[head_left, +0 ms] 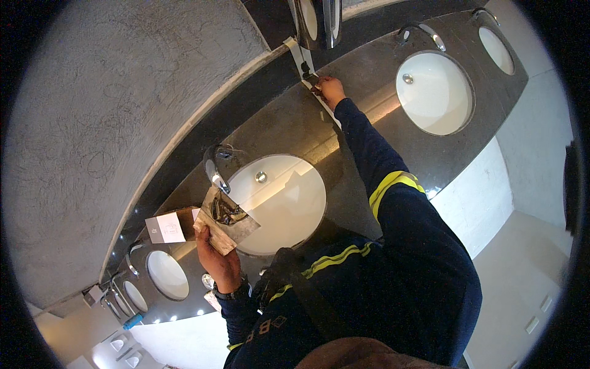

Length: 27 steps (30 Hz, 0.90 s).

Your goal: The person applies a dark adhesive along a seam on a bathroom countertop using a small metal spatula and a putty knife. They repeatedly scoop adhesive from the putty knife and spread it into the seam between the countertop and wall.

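My left hand grips a flat, wood-patterned board from below, beside the nearest sink. A heap of dark, glossy paste is smeared on the board's upper face. My right arm reaches across the stone counter to its back edge. There my right hand is closed on a small flat spreader, mostly covered by the fingers. It presses at a seam lined with pale masking tape. Dark paste shows between the tape strips, just beyond the fingers.
A white sink with a chrome tap lies between my arms. Another white sink is to the right, with more basins farther along both ways. A white card stands by the wall at left. A chrome fixture hangs above the seam.
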{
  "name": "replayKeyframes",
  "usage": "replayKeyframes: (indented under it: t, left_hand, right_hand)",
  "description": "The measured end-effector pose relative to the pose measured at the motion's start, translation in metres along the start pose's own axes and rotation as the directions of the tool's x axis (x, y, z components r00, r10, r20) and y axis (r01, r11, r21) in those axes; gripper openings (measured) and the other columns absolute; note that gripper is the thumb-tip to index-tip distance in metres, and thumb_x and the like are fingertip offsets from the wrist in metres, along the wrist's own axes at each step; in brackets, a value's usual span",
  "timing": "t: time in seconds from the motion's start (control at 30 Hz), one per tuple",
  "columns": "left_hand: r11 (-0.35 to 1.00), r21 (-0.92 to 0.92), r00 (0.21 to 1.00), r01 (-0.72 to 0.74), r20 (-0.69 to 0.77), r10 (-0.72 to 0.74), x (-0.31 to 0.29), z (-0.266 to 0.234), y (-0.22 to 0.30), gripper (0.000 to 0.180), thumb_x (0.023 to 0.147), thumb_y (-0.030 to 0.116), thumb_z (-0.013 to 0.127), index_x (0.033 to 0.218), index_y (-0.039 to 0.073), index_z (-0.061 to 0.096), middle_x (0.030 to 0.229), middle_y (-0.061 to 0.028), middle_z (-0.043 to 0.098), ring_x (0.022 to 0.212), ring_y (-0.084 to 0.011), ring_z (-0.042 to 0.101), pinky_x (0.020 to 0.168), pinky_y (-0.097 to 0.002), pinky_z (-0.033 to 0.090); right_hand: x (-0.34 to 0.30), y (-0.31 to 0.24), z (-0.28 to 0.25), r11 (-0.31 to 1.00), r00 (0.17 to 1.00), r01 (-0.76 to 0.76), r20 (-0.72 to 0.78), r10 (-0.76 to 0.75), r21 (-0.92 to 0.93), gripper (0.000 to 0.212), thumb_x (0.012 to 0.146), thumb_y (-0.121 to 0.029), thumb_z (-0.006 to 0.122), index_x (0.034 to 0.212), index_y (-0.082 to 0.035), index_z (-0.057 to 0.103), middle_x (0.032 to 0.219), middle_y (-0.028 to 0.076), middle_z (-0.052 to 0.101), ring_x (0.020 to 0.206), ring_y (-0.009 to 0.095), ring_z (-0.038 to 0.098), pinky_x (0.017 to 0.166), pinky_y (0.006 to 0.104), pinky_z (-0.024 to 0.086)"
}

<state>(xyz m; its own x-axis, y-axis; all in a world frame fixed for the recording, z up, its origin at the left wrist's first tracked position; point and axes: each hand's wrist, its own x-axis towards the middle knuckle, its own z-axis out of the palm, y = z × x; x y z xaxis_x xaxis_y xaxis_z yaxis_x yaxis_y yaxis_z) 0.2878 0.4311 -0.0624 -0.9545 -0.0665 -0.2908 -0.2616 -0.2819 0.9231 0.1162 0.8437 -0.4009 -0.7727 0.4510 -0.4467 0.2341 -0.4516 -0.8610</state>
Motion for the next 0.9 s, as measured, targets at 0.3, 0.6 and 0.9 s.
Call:
replayKeyframes:
  t: [0.3, 0.6, 0.9]
  left_hand:
    - [1.000, 0.020, 0.999, -0.018, 0.050, 0.017, 0.003, 0.002, -0.003, 0.040, 0.100, 0.022, 0.045, 0.134, 0.000, 0.045, 0.129, -0.0126, 0.057, 0.118, -0.0250, 0.057, 0.102, -0.0398, 0.046]
    - [1.000, 0.011, 0.998, -0.012, 0.054, 0.011, 0.004, -0.001, -0.004, 0.040, 0.099, 0.021, 0.046, 0.133, 0.000, 0.044, 0.130, -0.0128, 0.057, 0.117, -0.0251, 0.058, 0.101, -0.0405, 0.047]
    - [1.000, -0.005, 0.999, -0.002, 0.051, 0.002, 0.005, -0.003, -0.005, 0.038, 0.098, 0.020, 0.048, 0.131, 0.000, 0.046, 0.127, -0.0121, 0.058, 0.117, -0.0241, 0.057, 0.102, -0.0389, 0.045]
  right_hand:
    - [0.010, -0.015, 0.002, 0.987, 0.983, 0.163, 0.087, -0.164, 0.016, 0.019, 0.096, -0.014, 0.050, 0.103, -0.002, 0.062, 0.087, 0.012, 0.069, 0.070, 0.018, 0.068, 0.051, 0.0313, 0.047]
    - [-0.015, -0.049, 0.009, 0.973, 0.993, 0.085, 0.067, -0.102, 0.216, 0.019, 0.095, -0.011, 0.050, 0.098, 0.000, 0.065, 0.085, 0.010, 0.067, 0.068, 0.017, 0.064, 0.057, 0.0291, 0.050]
    - [-0.049, -0.092, 0.027, 0.900, 0.991, 0.128, -0.009, -0.137, 0.416, 0.020, 0.095, -0.010, 0.051, 0.100, 0.004, 0.064, 0.096, 0.010, 0.065, 0.076, 0.017, 0.064, 0.065, 0.0307, 0.052]
